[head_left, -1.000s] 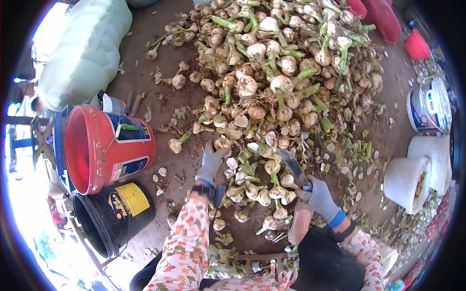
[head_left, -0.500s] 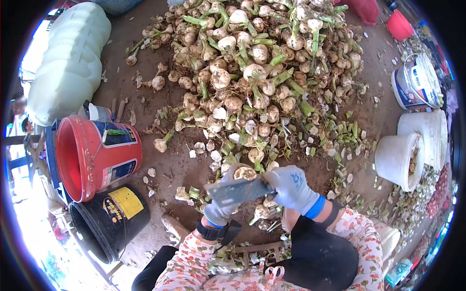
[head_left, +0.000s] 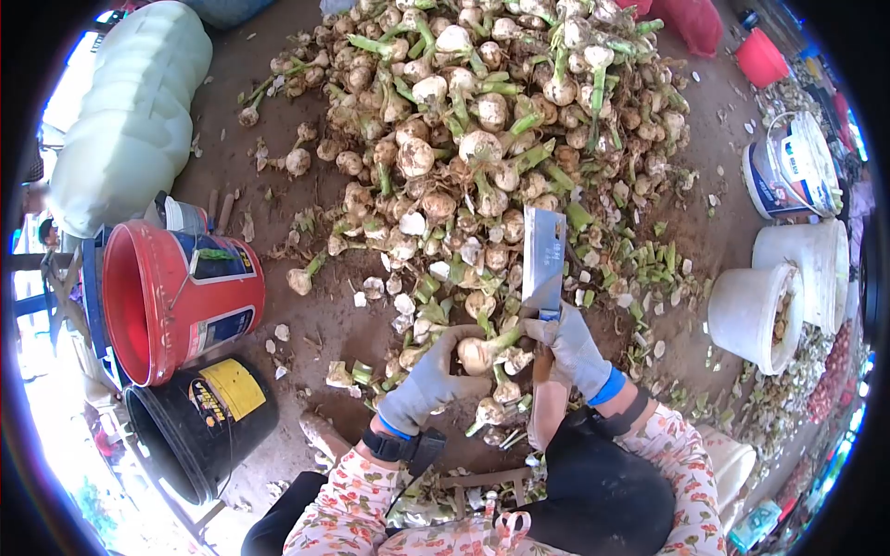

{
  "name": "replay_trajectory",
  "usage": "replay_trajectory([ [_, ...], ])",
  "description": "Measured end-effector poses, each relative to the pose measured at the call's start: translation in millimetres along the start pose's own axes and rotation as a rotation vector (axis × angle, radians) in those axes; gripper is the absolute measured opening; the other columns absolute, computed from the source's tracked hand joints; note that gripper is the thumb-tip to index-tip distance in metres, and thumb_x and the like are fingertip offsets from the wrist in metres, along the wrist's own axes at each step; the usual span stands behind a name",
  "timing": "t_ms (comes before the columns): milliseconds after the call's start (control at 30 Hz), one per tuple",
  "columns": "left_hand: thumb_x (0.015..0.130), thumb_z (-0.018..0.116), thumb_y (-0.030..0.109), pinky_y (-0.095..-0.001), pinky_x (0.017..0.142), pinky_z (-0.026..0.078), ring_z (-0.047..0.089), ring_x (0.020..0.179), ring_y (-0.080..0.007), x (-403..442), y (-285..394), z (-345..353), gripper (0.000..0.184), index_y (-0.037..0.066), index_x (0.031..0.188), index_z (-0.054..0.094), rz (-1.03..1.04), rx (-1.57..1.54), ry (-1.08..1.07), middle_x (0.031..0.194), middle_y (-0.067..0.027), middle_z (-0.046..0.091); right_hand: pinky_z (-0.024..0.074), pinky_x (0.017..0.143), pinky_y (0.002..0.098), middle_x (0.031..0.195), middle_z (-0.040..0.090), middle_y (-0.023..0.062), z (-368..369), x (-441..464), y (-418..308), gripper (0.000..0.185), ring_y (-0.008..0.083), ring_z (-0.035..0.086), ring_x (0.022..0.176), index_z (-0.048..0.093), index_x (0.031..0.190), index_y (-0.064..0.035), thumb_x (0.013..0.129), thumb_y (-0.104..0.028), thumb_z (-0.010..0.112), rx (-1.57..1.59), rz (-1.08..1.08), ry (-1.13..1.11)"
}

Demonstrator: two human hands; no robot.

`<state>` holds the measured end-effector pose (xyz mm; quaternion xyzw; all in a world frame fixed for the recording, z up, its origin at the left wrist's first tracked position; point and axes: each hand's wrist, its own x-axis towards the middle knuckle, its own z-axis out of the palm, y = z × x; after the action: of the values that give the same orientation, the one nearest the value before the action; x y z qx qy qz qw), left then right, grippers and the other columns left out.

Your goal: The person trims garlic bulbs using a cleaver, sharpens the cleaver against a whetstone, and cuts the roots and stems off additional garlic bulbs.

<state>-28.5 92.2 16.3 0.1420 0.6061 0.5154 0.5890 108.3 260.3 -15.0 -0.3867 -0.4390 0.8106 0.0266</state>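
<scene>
Both of my hands wear grey gloves with blue cuffs. My left hand (head_left: 434, 382) holds a dirty white bulb (head_left: 476, 356) between thumb and fingers, its green stem pointing right. Beside it, my right hand (head_left: 572, 352) is closed on the handle of a wide-bladed knife (head_left: 543, 259), with the blade upright and pointing at the heap. The bulb's stem reaches my right hand's fingertips. Several trimmed bulbs (head_left: 489, 411) lie on the ground just below the hands.
A large heap of stemmed bulbs (head_left: 491, 111) lies ahead. Left are a red bucket (head_left: 218, 296), a black bucket (head_left: 236, 408) and a pale green container (head_left: 130, 111). White buckets (head_left: 746, 310) stand right. Cut stems (head_left: 663, 264) litter the ground beside the heap.
The knife swung from lying across my left hand to upright on the right. My left hand's bulb has come into fuller view, its stem toward my right hand. Earlier, the hands were farther apart.
</scene>
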Motion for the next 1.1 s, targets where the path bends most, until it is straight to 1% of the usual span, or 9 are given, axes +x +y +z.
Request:
replay_trajectory([
  [100, 0.077, 0.070, 0.025, -0.0314, 0.073, 0.048, 0.061, 0.084, -0.0211, 3.1, 11.1, 16.6, 0.040, 0.000, 0.107, 0.060, -0.066, 0.558, 0.020, 0.091, -0.0146, 0.062, 0.0496, 0.062, 0.0294, 0.083, 0.064, 0.0049, 17.2, -9.9, -15.5, 0.020, 0.0182, 0.063, 0.071, 0.061, 0.092, -0.0031, 0.073, -0.002, 0.068, -0.383, -0.147, -0.063],
  [267, 0.081, 0.068, 0.027, -0.0346, 0.070, 0.047, 0.061, 0.079, -0.0274, 17.9, -47.1, -1.3, 0.033, 0.002, 0.101, 0.062, 0.200, 0.656, 0.232, 0.089, -0.0153, 0.061, 0.0507, 0.070, 0.0353, 0.086, 0.064, 0.0120, 16.1, -22.5, -19.5, 0.022, 0.0298, 0.064, 0.077, 0.061, 0.093, -0.0038, 0.073, -0.005, 0.069, -0.721, -1.064, -0.025],
  [333, 0.082, 0.067, 0.028, -0.0355, 0.070, 0.047, 0.061, 0.080, -0.0293, -0.6, -9.8, 7.1, 0.033, 0.001, 0.101, 0.062, 0.266, 0.563, 0.318, 0.091, -0.0159, 0.062, 0.0501, 0.070, 0.0383, 0.086, 0.064, 0.0134, 12.7, -7.6, -3.4, 0.024, 0.0330, 0.063, 0.079, 0.061, 0.096, -0.0061, 0.073, -0.011, 0.068, -1.309, -0.236, -0.048],
  [500, 0.073, 0.074, 0.033, -0.0399, 0.094, 0.042, 0.058, 0.105, -0.0331, -7.6, -53.7, -68.4, 0.063, 0.001, 0.123, 0.052, 0.140, 0.891, 0.263, 0.116, -0.0209, 0.058, 0.0475, 0.064, 0.0390, 0.076, 0.063, 0.0141, -20.2, -7.9, 38.1, 0.024, 0.0339, 0.061, 0.072, 0.061, 0.089, -0.0051, 0.069, -0.017, 0.068, -1.078, -0.257, 0.192],
  [567, 0.076, 0.067, 0.037, -0.0416, 0.100, 0.038, 0.049, 0.117, -0.0352, 13.6, -50.5, -123.8, 0.060, 0.004, 0.124, 0.053, -0.206, 1.010, 0.576, 0.127, -0.0227, 0.051, 0.0464, 0.062, 0.0371, 0.072, 0.060, 0.0134, -27.3, -4.2, 32.6, 0.027, 0.0316, 0.059, 0.067, 0.060, 0.090, -0.0035, 0.070, -0.019, 0.070, -0.965, -0.240, 0.209],
  [700, 0.075, 0.068, 0.028, -0.0481, 0.097, 0.040, 0.044, 0.118, -0.0366, 57.2, -45.3, -226.4, 0.050, 0.012, 0.121, 0.055, -0.011, 1.285, 1.207, 0.130, -0.0177, 0.048, 0.0444, 0.060, 0.0351, 0.066, 0.054, 0.0114, -31.2, -8.7, 24.4, 0.028, 0.0263, 0.052, 0.060, 0.059, 0.090, -0.0007, 0.071, -0.019, 0.070, -0.957, -0.124, 0.165],
  [833, 0.069, 0.071, 0.023, -0.0465, 0.093, 0.043, 0.043, 0.122, -0.0338, 79.1, -48.9, -280.0, 0.055, 0.015, 0.121, 0.056, -0.367, 1.425, 0.871, 0.129, -0.0124, 0.049, 0.0438, 0.058, 0.0357, 0.066, 0.054, 0.0114, -21.9, -12.4, 13.6, 0.029, 0.0263, 0.051, 0.059, 0.058, 0.091, 0.0004, 0.073, -0.020, 0.068, -0.947, -0.093, 0.115],
  [933, 0.075, 0.068, 0.013, -0.0323, 0.072, 0.054, 0.058, 0.103, -0.0219, 67.2, -65.4, -275.9, 0.039, 0.010, 0.114, 0.062, -0.325, 0.464, 0.716, 0.127, -0.0131, 0.049, 0.0451, 0.059, 0.0364, 0.070, 0.059, 0.0138, -23.6, -5.0, 22.4, 0.030, 0.0295, 0.056, 0.061, 0.059, 0.092, -0.0007, 0.074, -0.022, 0.068, -0.881, -0.134, 0.140],
  [1100, 0.088, 0.058, 0.015, -0.0247, 0.068, 0.054, 0.062, 0.092, -0.0181, 16.5, -48.6, -127.7, 0.026, 0.004, 0.112, 0.061, -0.087, 0.023, 0.277, 0.119, -0.0163, 0.058, 0.0488, 0.061, 0.0382, 0.075, 0.063, 0.0145, 10.4, 0.9, 3.7, 0.027, 0.0337, 0.062, 0.069, 0.062, 0.092, -0.0065, 0.071, -0.021, 0.068, -1.192, -0.372, 0.160],
])
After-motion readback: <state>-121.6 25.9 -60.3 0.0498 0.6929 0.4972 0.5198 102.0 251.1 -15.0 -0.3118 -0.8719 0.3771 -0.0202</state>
